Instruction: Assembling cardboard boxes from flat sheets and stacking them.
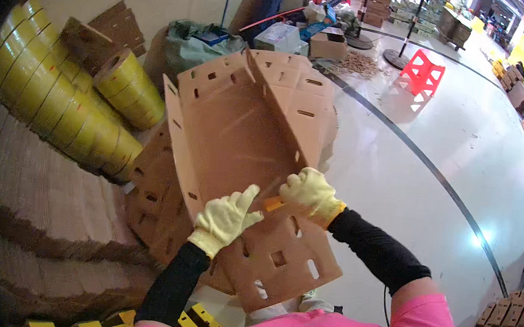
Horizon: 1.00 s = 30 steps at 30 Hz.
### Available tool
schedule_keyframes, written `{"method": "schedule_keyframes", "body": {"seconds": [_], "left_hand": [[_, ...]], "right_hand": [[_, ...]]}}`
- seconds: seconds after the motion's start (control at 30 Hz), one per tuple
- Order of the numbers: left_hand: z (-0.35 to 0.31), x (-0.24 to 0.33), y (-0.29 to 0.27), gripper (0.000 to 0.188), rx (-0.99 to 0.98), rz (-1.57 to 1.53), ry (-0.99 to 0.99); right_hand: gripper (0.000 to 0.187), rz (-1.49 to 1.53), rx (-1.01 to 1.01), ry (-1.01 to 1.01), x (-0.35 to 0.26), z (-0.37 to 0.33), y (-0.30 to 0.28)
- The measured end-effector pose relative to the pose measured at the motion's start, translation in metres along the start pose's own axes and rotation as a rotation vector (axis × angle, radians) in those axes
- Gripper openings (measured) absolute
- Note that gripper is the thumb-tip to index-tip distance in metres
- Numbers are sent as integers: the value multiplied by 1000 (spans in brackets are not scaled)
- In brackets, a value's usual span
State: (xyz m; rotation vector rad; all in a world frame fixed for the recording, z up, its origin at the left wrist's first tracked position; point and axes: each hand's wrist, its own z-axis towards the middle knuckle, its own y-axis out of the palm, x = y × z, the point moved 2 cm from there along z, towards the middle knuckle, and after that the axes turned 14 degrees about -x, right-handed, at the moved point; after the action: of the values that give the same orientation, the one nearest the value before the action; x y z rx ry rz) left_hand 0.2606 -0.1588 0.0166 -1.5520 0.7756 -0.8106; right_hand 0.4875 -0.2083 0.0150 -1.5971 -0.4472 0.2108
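A brown cardboard box (233, 134), partly folded with slotted walls standing up, lies in front of me with its near flap (282, 259) spread toward my body. My left hand (228, 220), in a pale yellow knitted glove, is over the box's near left part with thumb and fingers apart. At the near right corner, my right hand (311, 193) in a matching glove is closed on the end of the raised wall. A small orange-yellow piece (274, 203) shows beside the right fist; its kind is unclear.
Flat cardboard sheets (155, 196) lie under the box. Yellow tape rolls (52, 96) and tall stacks of cardboard (56, 169) stand on the left. Farther off are a green sack (197, 49), a white carton (278, 37) and a red stool (423, 72). More stacked cardboard (520, 310) stands right.
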Motion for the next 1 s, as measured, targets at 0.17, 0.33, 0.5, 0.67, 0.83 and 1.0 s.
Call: {"method": "schedule_keyframes", "body": {"seconds": [0.17,0.33,0.5,0.67,0.83,1.0], "left_hand": [[31,20,0,44,-32,-19,144],[16,12,-3,28,-83,27,260],[33,24,0,38,-21,-244,53],[45,9,7,24,-117,-163,30],[41,9,-9,23,-158,-207,11],[56,13,-20,36,-301,-224,20]], "right_hand": [[15,112,-30,25,4,1,35],[59,211,420,156,-24,-49,17],[7,182,253,216,-5,-7,35],[20,232,295,165,-22,1,34],[61,965,147,651,-25,-112,54],[74,1777,-376,491,-49,-175,5]]}}
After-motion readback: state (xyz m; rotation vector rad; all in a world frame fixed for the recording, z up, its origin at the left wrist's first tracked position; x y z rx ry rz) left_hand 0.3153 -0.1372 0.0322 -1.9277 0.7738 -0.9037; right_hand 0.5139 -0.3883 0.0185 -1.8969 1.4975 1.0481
